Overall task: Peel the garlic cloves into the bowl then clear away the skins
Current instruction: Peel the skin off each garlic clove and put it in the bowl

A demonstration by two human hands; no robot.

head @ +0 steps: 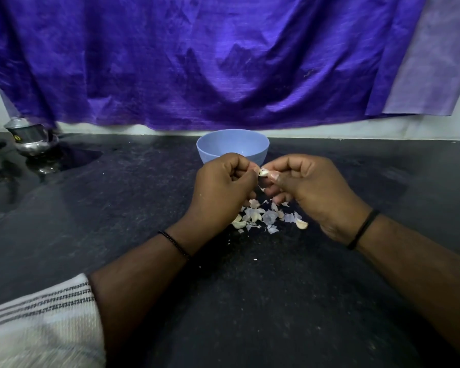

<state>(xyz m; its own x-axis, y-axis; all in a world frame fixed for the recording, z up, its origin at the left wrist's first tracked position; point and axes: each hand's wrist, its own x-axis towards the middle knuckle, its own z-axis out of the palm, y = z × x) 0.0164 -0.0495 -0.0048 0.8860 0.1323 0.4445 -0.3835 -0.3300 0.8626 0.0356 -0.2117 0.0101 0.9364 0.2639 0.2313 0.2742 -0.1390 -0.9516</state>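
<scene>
Both hands, left (221,181) and right (311,181), pinch one clove (264,172) before the bowl (233,144); skins (268,217) litter the bench (117,208); steel pot (32,139) far left.

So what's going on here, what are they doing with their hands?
A person is peeling garlic. The left hand and right hand together pinch one garlic clove, held just in front of a blue bowl on the dark counter. Under the hands lies a scatter of papery skins with a few cloves among them. Whether the bowl holds anything yet cannot be told from this angle.
</scene>
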